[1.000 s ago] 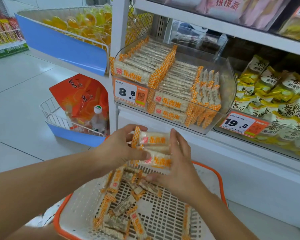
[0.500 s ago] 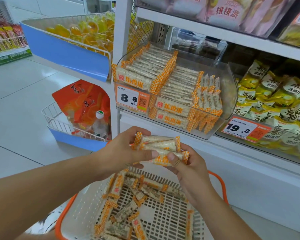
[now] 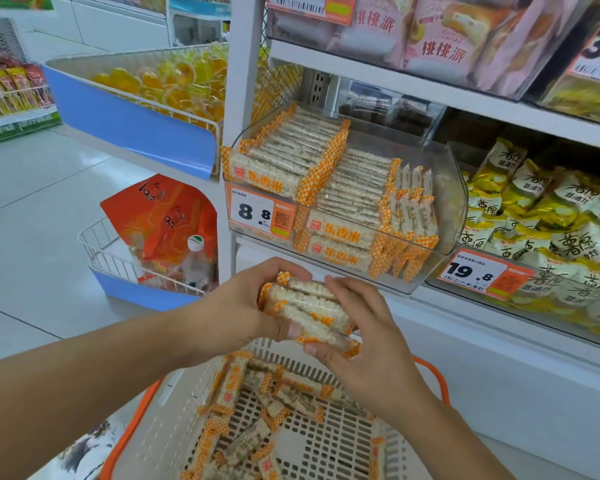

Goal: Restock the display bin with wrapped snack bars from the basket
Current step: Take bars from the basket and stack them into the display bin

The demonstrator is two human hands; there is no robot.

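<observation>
Orange-checked wrapper ends frame the stack of snack bars (image 3: pixel 307 311) held at the centre of the frame, just below the front lip of the display bin (image 3: pixel 454 188). The left hand (image 3: pixel 238 308) curls round the stack's left end, thumb pressed on its lower face; the right hand (image 3: pixel 364 341) grips the right end, fingers over the top and thumb beneath. Directly under both hands sits the basket (image 3: pixel 174 410), white with an orange rim, at the bottom of the frame, with loose bars (image 3: pixel 243 420) scattered across its slotted floor. The clear bin on the shelf above is already packed with rows of the same bars, some lying flat, some standing on end at its right side; a price tag (image 3: pixel 258 213) reading 8.8 covers its front left. To the right lie yellow snack packets (image 3: pixel 548 216) behind a 19.8 tag (image 3: pixel 475 273). At left, a wire rack (image 3: pixel 118 258) holds an orange bag (image 3: pixel 163 216) and a bottle (image 3: pixel 194 261), with orange jelly cups (image 3: pixel 167 81) in a blue-fronted rack above.
</observation>
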